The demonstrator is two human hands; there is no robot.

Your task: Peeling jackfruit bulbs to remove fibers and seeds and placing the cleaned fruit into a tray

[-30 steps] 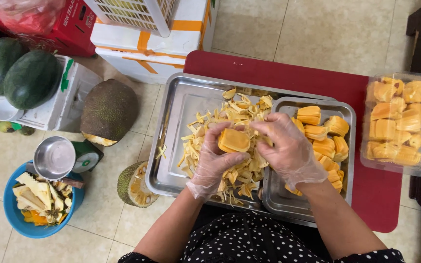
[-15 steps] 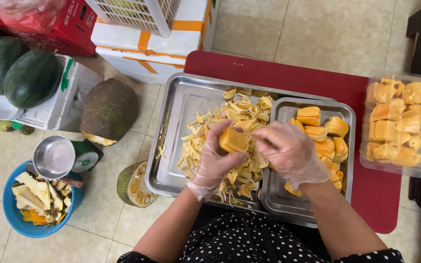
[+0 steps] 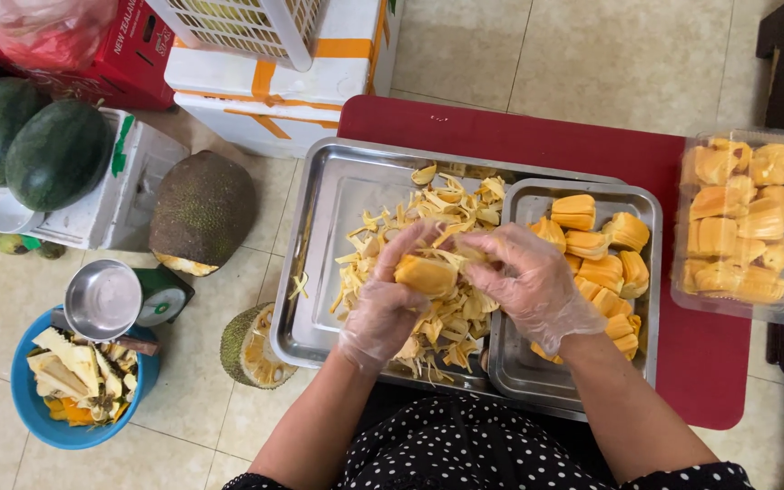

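Both my hands wear thin clear gloves and meet over a large steel tray (image 3: 324,236). My left hand (image 3: 383,304) holds an orange jackfruit pod (image 3: 426,275) from below. My right hand (image 3: 524,281) grips the same pod from the right, fingers pinching the pale strands on it. Under my hands lies a heap of pale yellow jackfruit strands (image 3: 446,204). A smaller steel tray (image 3: 524,358) to the right holds several cleaned orange pods (image 3: 602,249).
A clear plastic box (image 3: 741,227) of orange pods sits on the red table (image 3: 546,141) at right. On the floor at left: a cut jackfruit (image 3: 201,210), a smaller piece (image 3: 247,347), a blue bowl of scraps (image 3: 74,399), a scale with a steel pan (image 3: 102,299), watermelons (image 3: 52,150), boxes.
My hands have turned and worked the pod slightly; my right fingers have shifted left onto it, pulling at its strands. Everything else stays put.
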